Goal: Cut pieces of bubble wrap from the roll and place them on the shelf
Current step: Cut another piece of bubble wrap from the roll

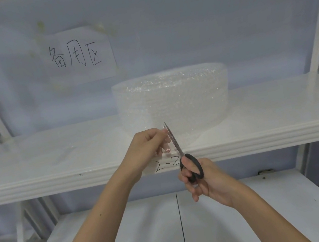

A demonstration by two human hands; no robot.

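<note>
Head view: bubble wrap roll (173,101) on shelf (54,160)

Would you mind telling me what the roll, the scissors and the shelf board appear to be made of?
The roll looks like clear plastic bubble wrap: translucent, with a dimpled, glinting surface. The scissors, held in the right hand, seem to have bright metal blades and matte black handles, probably plastic. The shelf board is glossy white, showing soft reflections; whether it is painted wood, laminate or plastic cannot be told.
</note>
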